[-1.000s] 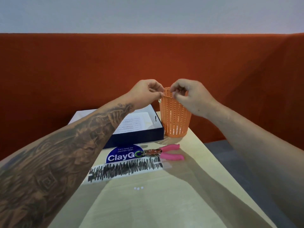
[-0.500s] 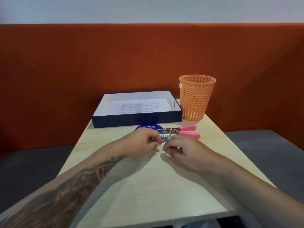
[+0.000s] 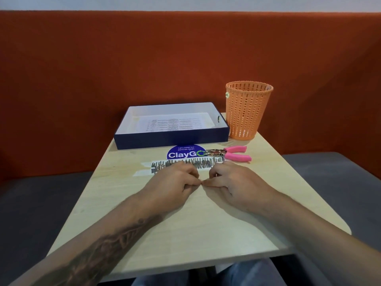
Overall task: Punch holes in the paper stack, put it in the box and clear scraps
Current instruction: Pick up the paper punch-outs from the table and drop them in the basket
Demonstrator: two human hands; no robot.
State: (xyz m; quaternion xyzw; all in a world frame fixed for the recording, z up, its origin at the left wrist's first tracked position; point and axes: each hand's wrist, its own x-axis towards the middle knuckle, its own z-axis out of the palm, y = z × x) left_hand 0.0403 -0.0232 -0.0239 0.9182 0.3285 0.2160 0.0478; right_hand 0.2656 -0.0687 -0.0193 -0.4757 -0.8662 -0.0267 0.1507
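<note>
A printed paper stack (image 3: pixel 173 122) lies flat inside the open navy box (image 3: pixel 171 139) at the back of the table. An orange mesh basket (image 3: pixel 247 110) stands right of the box. In front of the box lies a pink-handled hole punch (image 3: pixel 228 153). My left hand (image 3: pixel 173 186) and my right hand (image 3: pixel 233 182) rest on the tabletop at its middle, fingers curled, thumb and fingertips pinched and almost touching each other. Whether tiny scraps sit under the pinched fingertips is too small to tell.
A blue round ClayGo sticker (image 3: pixel 183 153) and a taped white strip with black scribbles (image 3: pixel 185 165) are on the wooden table (image 3: pixel 195 223), just beyond my hands. An orange padded wall (image 3: pixel 144 58) backs the table. Grey seating lies on both sides.
One second ago both hands were pinched together above the orange basket's rim. They have since come back down to the table's middle and moved slightly nearer to me.
</note>
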